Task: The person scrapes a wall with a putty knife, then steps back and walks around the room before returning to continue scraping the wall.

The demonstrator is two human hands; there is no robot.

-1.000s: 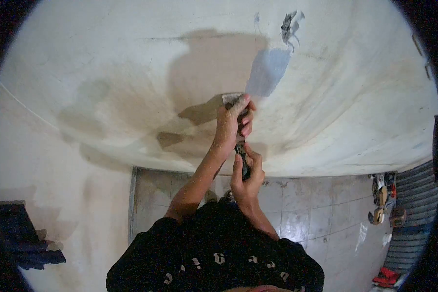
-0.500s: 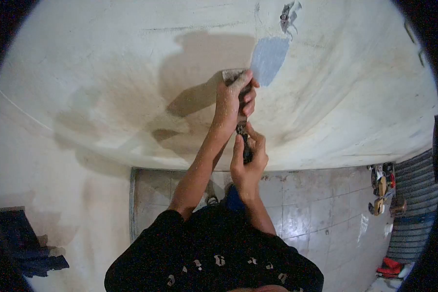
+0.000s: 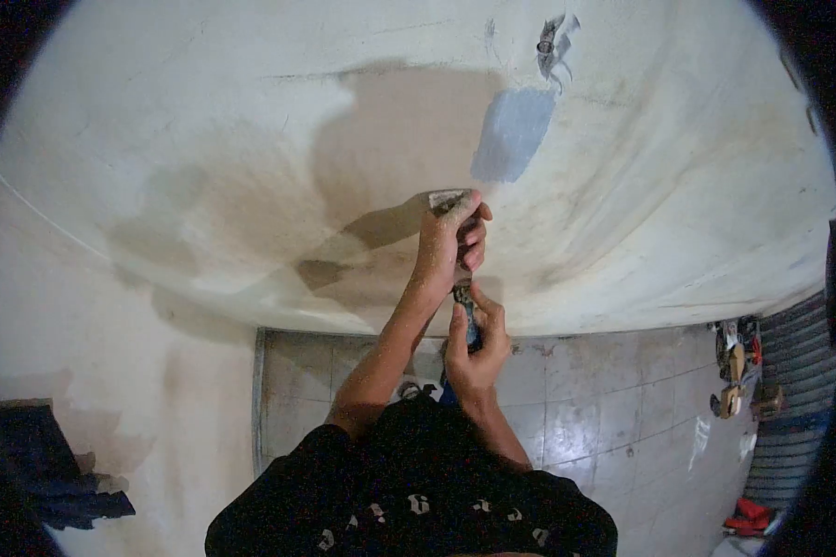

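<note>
Both of my hands are on a dark, worn tool with a flat whitish end, held close to the wall [image 3: 418, 121]. My left hand [image 3: 448, 243] is wrapped round the upper part of the tool [image 3: 451, 199], thumb laid along its flat end. Lower down, my right hand [image 3: 476, 345] pinches the dark handle between thumb and fingers. A grey-blue patch [image 3: 514, 136] lies on the wall just above my left hand. Fingers and palm hide much of the tool.
Above the patch is a wall hole with torn edges [image 3: 547, 48]. Dark cloth [image 3: 51, 464] is at the lower left. Tiled floor [image 3: 585, 399] runs below the wall. Small items [image 3: 734, 376] stand by a corrugated shutter [image 3: 794, 408], with a red object [image 3: 748, 516] lower down.
Both hands and the tool have moved down in the view, away from the grey-blue patch. The patch and the hole appear slightly lower. The grip of each hand looks the same.
</note>
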